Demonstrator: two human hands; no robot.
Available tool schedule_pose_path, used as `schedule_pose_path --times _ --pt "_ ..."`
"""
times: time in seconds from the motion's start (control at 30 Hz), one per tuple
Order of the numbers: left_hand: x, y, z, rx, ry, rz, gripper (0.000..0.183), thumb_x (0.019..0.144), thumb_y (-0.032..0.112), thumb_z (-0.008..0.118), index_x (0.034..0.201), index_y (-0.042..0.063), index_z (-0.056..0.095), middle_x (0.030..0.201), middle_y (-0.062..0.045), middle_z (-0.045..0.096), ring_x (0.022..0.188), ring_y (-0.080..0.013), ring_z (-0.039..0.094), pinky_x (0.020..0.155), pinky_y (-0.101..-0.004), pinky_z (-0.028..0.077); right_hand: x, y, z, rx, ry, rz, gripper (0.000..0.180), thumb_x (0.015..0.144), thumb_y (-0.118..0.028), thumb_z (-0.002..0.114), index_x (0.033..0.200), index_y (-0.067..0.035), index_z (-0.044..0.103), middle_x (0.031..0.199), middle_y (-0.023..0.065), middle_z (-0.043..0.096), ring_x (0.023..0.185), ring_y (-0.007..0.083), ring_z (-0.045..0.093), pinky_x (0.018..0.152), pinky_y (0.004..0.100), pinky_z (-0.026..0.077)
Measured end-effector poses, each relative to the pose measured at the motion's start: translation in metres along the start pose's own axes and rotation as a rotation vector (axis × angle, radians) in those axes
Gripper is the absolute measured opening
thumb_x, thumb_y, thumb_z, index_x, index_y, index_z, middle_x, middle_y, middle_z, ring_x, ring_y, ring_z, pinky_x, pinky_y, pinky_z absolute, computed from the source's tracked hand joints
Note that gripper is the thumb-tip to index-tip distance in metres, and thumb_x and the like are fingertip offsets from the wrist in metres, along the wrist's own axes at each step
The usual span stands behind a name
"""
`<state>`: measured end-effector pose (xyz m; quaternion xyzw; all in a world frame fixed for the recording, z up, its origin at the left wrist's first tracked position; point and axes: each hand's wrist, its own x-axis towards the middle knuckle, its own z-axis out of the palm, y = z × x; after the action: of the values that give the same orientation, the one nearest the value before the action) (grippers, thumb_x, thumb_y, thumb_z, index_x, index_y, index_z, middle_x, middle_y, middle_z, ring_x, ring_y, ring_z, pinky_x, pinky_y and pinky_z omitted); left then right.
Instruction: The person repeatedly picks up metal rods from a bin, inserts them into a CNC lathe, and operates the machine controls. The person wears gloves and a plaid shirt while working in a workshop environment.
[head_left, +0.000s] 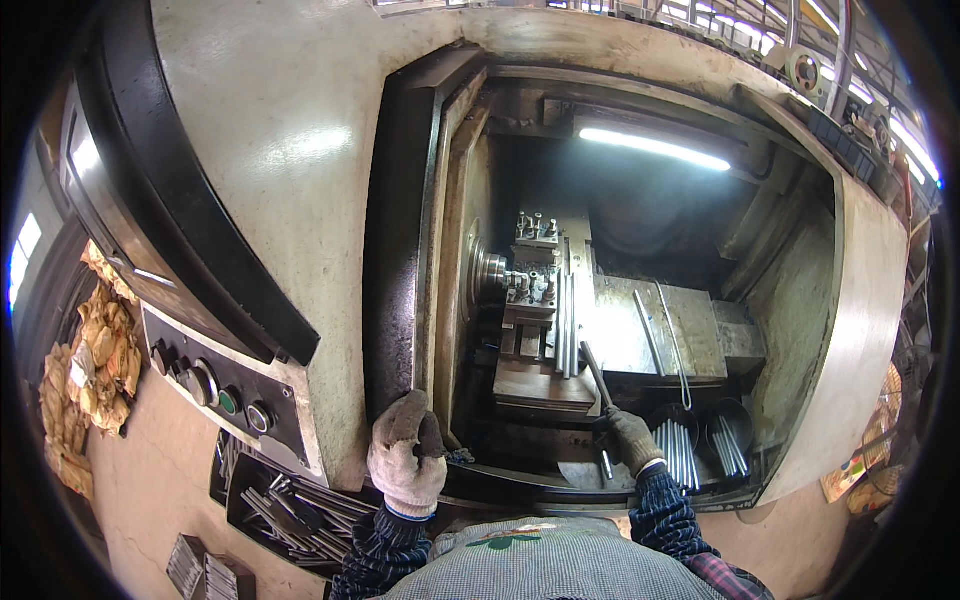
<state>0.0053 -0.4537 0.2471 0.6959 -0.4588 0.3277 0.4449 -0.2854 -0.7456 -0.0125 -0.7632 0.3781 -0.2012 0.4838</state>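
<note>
My left hand, in a soiled work glove, is at the lower end of the black sliding door of a lathe. Its fingers are curled against the door edge; whether they grip it is hidden. Inside the opening, my gloved right hand is closed around a slim metal rod, which slants up and left towards the tool slide. Several bright rods lie lengthwise beside the tool posts. The chuck is to their left. One rod and a bent wire hook lie on the metal plate.
Round containers of rods stand right of my right hand. A lit tube lamp crosses the upper enclosure. At left are a control panel, a bin of metal rods and crumpled brown wrapping.
</note>
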Motion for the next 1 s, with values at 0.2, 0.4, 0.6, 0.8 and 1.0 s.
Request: schedule_pose_path --times 0.2,0.4,0.6,0.8,1.0 --pt "0.003 0.004 0.001 -0.035 0.028 -0.062 0.034 0.089 -0.006 0.073 0.120 0.007 0.065 0.114 -0.017 0.073 0.099 -0.0339 0.074 0.079 -0.0383 0.061 0.002 -0.003 0.002 0.106 -0.034 -0.102 0.012 0.093 -0.015 0.067 0.101 -0.007 0.072 0.082 0.0051 0.068 0.070 0.0193 0.064 0.061 0.0304 0.049" --pt "0.002 0.005 0.001 -0.015 0.031 -0.088 0.028 0.089 -0.004 0.074 0.115 0.005 0.069 0.114 -0.017 0.074 0.099 -0.0341 0.074 0.079 -0.0384 0.061 0.000 -0.014 0.003 0.177 -0.039 -0.129 0.014 0.102 -0.020 0.062 0.100 -0.009 0.071 0.073 0.0017 0.066 0.055 0.0123 0.060 0.047 0.0259 0.044" --pt "0.001 0.001 0.004 0.003 0.081 -0.041 0.034 0.087 0.000 0.075 0.119 0.009 0.071 0.111 -0.014 0.074 0.095 -0.0340 0.074 0.076 -0.0401 0.061 0.002 0.000 0.002 0.192 -0.030 0.167 0.026 0.076 -0.008 0.078 0.102 -0.008 0.077 0.108 0.0155 0.075 0.104 0.0329 0.073 0.095 0.0393 0.059" --pt "0.004 0.002 0.004 0.029 0.071 -0.041 0.034 0.089 0.001 0.075 0.122 0.008 0.070 0.114 -0.015 0.073 0.096 -0.0340 0.074 0.077 -0.0398 0.061 -0.004 -0.041 -0.012 -0.623 -0.090 -0.353 0.021 0.082 -0.014 0.075 0.101 -0.006 0.077 0.098 0.0138 0.076 0.095 0.0302 0.074 0.086 0.0378 0.061" --pt "-0.004 0.006 0.009 -0.228 0.099 -0.017 0.070 0.091 -0.008 0.072 0.150 0.022 0.048 0.120 -0.016 0.072 0.105 -0.0323 0.073 0.088 -0.0398 0.062 -0.053 -0.150 -0.021 0.406 0.173 0.502 0.037 0.103 -0.033 0.062 0.097 0.001 0.076 0.074 0.0037 0.068 0.065 0.0149 0.064 0.058 0.0290 0.049"
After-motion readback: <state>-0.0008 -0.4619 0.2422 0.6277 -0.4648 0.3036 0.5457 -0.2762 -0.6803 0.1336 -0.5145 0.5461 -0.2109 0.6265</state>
